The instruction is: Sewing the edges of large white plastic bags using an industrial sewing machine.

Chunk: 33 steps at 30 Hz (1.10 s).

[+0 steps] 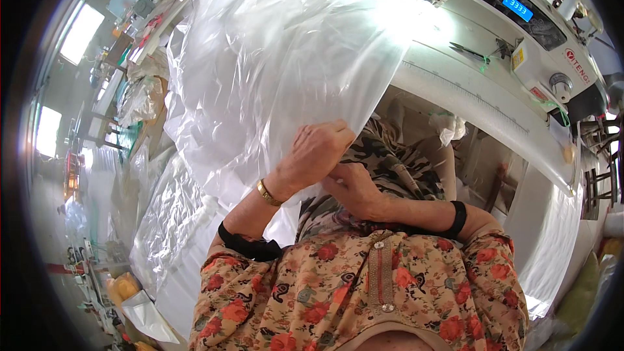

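A large sheet of clear plastic film [260,71] spreads from the sewing machine [520,13] down to my lap. My left hand [318,149], with a gold watch on its wrist, is closed on the sheet's right-hand edge. Just below it and to the right, my right hand [357,190] is closed too, its fingertips against the film. The left hand partly covers them, so what they pinch is hidden. Under the bright lamp at the machine's needle end, the far part of the film lies on the white table [455,91].
Thread snips [467,51] lie on the machine bed. More crumpled plastic film [172,214] is heaped at my left. A white wad [448,129] hangs under the table edge. Cluttered benches [149,32] stand at the far left, and white sheeting [549,240] drapes down at the right.
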Motion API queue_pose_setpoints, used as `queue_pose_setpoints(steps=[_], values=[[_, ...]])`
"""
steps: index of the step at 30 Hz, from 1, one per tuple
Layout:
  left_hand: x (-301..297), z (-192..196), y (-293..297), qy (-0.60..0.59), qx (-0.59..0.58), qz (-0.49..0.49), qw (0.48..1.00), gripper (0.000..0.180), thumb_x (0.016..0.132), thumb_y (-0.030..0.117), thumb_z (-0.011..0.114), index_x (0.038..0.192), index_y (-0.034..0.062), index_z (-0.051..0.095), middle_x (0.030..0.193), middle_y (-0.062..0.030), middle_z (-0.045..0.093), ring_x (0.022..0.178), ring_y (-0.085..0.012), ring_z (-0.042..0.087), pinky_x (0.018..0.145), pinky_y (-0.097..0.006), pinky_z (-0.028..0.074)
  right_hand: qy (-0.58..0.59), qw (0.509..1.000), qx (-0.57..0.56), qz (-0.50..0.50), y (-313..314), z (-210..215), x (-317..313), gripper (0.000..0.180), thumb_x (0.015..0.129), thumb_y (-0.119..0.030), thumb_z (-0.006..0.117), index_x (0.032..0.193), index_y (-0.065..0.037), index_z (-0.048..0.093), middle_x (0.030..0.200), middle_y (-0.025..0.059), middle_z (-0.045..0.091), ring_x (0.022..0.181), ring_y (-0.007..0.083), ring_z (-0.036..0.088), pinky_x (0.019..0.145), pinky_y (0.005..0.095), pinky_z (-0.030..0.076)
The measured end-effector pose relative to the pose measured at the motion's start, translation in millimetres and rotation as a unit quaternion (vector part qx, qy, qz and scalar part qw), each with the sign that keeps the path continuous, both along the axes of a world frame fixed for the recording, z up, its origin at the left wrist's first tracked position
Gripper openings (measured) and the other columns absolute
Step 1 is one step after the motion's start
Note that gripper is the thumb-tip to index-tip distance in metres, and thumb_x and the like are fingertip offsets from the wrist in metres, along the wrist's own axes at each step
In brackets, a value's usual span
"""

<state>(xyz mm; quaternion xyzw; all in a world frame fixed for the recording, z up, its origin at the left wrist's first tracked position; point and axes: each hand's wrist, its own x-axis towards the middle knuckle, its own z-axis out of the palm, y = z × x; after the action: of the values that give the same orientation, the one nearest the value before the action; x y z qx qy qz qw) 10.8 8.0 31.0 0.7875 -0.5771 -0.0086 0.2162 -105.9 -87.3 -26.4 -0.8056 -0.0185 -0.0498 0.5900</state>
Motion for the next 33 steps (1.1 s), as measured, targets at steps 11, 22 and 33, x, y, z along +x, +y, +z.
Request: queue_pose_setpoints(steps=[11,22,33], values=[[-4,-9,15,0.204,-0.04,0.042,0.977,0.013,0.089,0.011,0.066,0.095,0.0001,0.069,0.082,-0.0133,0.064,0.072,-0.0289,0.06,0.066,-0.036,0.046,-0.15,0.954,-0.201,0.165,-34,11,13,0.017,0.088,-0.017,0.061,0.08,-0.003,0.064,0.081,0.0159,0.064,0.083,0.0354,0.063,0.073,0.0456,0.049],[-31,-3,23,0.184,-0.129,0.095,0.97,0.035,0.088,-0.003,0.057,0.122,0.0025,0.06,0.087,-0.0165,0.066,0.067,-0.0338,0.06,0.064,-0.037,0.048,-0.207,0.827,-0.478,-0.212,-222,40,97,0.028,0.09,-0.025,0.068,0.108,-0.004,0.066,0.106,0.0152,0.064,0.099,0.0332,0.062,0.085,0.042,0.051],[-38,-32,13,0.182,-0.117,0.082,0.973,0.036,0.088,0.002,0.059,0.124,-0.0006,0.06,0.084,-0.0157,0.054,0.072,-0.0337,0.056,0.066,-0.04,0.046,-0.102,0.814,-0.521,-0.237,-242,30,125,0.042,0.093,-0.04,0.062,0.108,-0.001,0.068,0.104,0.0163,0.067,0.102,0.0329,0.063,0.091,0.0435,0.048]])
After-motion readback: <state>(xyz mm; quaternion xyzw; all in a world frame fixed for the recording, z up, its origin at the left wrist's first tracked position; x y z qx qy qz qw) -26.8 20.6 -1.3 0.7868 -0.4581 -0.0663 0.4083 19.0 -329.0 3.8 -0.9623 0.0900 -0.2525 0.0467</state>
